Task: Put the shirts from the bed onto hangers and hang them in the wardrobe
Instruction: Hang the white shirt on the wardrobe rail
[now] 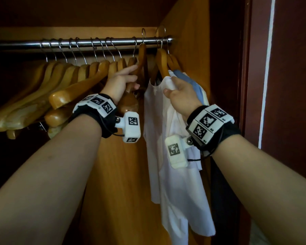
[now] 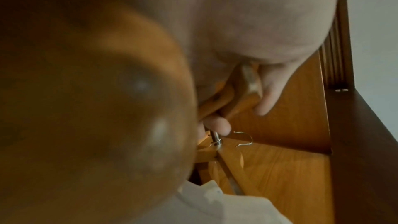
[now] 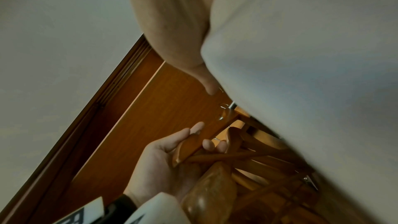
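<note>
Inside the wardrobe, my left hand (image 1: 124,80) grips one arm of a wooden hanger (image 1: 142,55). That hanger is tilted steeply, and its hook rises above the metal rail (image 1: 95,43). In the left wrist view my fingers (image 2: 217,125) curl round the hanger (image 2: 232,94). My right hand (image 1: 180,92) holds the shoulder of a white shirt (image 1: 175,174), which hangs from a hanger (image 1: 162,62) at the rail's right end. A blue shirt (image 1: 193,82) hangs just behind it. The right wrist view shows the white shirt (image 3: 301,74) draped over my fingers, and my left hand (image 3: 163,156) on the hanger.
Several empty wooden hangers (image 1: 69,80) crowd the rail to the left. The wardrobe's side panel (image 1: 189,41) stands close on the right of the shirts. A dark door (image 1: 290,85) lies further right. A narrow gap on the rail separates the held hanger from the white shirt's.
</note>
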`<state>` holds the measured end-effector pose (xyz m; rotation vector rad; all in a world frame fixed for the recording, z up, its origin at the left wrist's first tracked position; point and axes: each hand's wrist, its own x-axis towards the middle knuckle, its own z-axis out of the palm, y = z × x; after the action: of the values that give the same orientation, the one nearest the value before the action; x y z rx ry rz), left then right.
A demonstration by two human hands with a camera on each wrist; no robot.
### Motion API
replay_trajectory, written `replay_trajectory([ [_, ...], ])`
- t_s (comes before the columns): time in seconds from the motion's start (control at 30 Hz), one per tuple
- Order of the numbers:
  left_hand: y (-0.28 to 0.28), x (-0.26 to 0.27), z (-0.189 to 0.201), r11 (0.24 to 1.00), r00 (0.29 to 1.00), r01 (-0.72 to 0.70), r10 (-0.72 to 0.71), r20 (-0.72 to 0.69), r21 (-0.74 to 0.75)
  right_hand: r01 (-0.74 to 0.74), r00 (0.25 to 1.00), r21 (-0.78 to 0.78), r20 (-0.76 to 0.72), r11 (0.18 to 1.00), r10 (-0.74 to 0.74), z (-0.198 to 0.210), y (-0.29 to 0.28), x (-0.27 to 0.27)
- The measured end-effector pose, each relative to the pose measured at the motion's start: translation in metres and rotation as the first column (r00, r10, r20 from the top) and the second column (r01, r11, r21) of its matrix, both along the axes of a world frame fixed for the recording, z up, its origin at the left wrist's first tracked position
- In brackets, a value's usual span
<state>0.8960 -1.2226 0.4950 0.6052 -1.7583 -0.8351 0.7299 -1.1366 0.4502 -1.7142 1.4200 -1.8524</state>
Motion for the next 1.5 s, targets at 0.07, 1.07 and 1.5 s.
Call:
replay_trajectory([
  [0.07,0.002,0.002,-0.001,1.0,0.999,-0.006,0.006,0.047,0.004,0.002,1.0,-0.001,0.003,1.0,-0.002,0.0,0.001,0.003],
  [1.07,-0.005,0.002,0.024,0.969,0.961,-0.108,0.159,0.227,-0.223,0.26,0.928,0.126,-0.305,0.957,-0.212,0.032,0.001,0.009],
  [1.5,0.017,-0.011,0.016,0.975,0.969,-0.192,0.206,0.133,-0.113,0.341,0.882,0.234,-0.414,0.91,-0.224,0.058,-0.038,0.013],
])
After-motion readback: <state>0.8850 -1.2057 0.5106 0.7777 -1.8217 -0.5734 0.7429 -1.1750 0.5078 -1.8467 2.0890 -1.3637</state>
